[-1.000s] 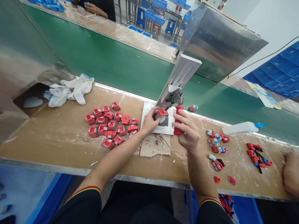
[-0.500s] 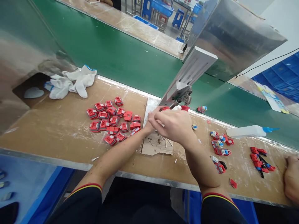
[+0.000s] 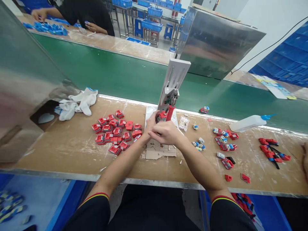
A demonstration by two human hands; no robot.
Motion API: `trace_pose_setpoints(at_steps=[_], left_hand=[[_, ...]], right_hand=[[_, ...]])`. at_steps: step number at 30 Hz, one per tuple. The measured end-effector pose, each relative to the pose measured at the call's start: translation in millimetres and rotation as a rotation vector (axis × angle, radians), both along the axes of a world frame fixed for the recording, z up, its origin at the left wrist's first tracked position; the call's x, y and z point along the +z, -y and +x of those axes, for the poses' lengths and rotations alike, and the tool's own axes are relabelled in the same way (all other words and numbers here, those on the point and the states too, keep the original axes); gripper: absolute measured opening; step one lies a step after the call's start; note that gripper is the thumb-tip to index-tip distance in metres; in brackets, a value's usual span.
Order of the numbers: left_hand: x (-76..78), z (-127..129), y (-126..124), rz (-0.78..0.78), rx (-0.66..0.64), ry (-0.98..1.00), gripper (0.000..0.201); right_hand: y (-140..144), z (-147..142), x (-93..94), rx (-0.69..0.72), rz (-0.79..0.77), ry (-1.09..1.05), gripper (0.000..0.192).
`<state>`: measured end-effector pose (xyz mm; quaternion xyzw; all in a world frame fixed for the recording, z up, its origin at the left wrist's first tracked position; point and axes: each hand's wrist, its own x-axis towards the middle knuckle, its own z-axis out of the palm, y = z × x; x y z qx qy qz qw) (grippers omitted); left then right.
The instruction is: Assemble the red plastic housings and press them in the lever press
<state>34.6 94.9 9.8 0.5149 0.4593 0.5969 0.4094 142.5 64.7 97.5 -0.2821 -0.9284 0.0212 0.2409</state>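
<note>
In the middle of the bench stands an upright metal press with a toggle clamp [image 3: 172,97] and a red handle [image 3: 170,113]. My right hand [image 3: 165,132] is closed at the lower end of that handle, fingers curled. My left hand [image 3: 150,124] is beside it at the press's foot, its fingers against a red plastic toy part [image 3: 162,115] under the clamp; part of its grip is hidden. Below my hands lies a torn piece of cardboard [image 3: 157,153] with cotton swabs on it. To the left, several red and grey toy parts [image 3: 117,132] lie in a group.
White gloves [image 3: 84,102] lie at the back left. On the right are a swab pack [image 3: 184,124], blue-white parts [image 3: 199,145], red assemblies [image 3: 225,147], a white squeeze bottle [image 3: 249,123] and a co-worker's hand [image 3: 305,157]. A green belt [image 3: 115,77] runs behind; another person sits beyond it.
My right hand has come down and toward me, and the red handle now shows above it. My left hand stays by the press. The whole view has shifted.
</note>
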Motion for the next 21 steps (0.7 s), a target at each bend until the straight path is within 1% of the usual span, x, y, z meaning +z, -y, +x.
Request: trace_pose_setpoints(at_steps=[1, 2, 3, 4, 6, 7, 9, 11, 14, 15, 17, 19, 21], left_hand=[[4.4, -14, 5, -0.023, -0.013, -0.055, 0.034], [8.7, -30, 12, -0.030, -0.026, -0.133, 0.040], [12.6, -48, 20, 0.011, -0.064, -0.204, 0.046], [15.8, -68, 29, 0.045, -0.100, -0.308, 0.046], [19.2, -105, 50, 0.113, -0.159, -0.575, 0.033], [18.9, -120, 60, 0.133, -0.156, -0.732, 0.024], [13.8, -140, 80, 0.151, -0.136, -0.997, 0.021], [4.0, -144, 95, 0.165, -0.094, -1.150, 0.024], [-12.1, -133, 111, 0.211, -0.018, -1.219, 0.025], [-15.7, -127, 114, 0.237, -0.001, -1.225, 0.025], [-19.0, -118, 119, 0.288, 0.007, -1.236, 0.028], [-17.7, -110, 122, 0.317, -0.008, -1.246, 0.036], [-14.7, -106, 124, 0.321, -0.031, -1.255, 0.041]], right_hand=[[9, 12, -1.3, 0.026, -0.040, -0.081, 0.044], [18, 26, -3.2, 0.005, -0.078, -0.171, 0.043], [25, 40, -5.7, -0.050, -0.113, -0.264, 0.041], [31, 53, -9.1, -0.122, -0.147, -0.349, 0.039], [38, 76, -18.5, -0.246, -0.226, -0.451, 0.036], [40, 84, -24.5, -0.283, -0.272, -0.462, 0.034], [41, 95, -37.8, -0.293, -0.365, -0.416, 0.029], [43, 99, -50.5, -0.248, -0.426, -0.321, 0.024], [46, 99, -64.2, -0.172, -0.454, -0.174, 0.032], [47, 99, -67.3, -0.155, -0.459, -0.139, 0.030], [48, 98, -72.1, -0.139, -0.456, -0.106, 0.021], [48, 96, -75.9, -0.142, -0.438, -0.108, 0.011], [47, 93, -79.2, -0.157, -0.413, -0.127, 0.012]])
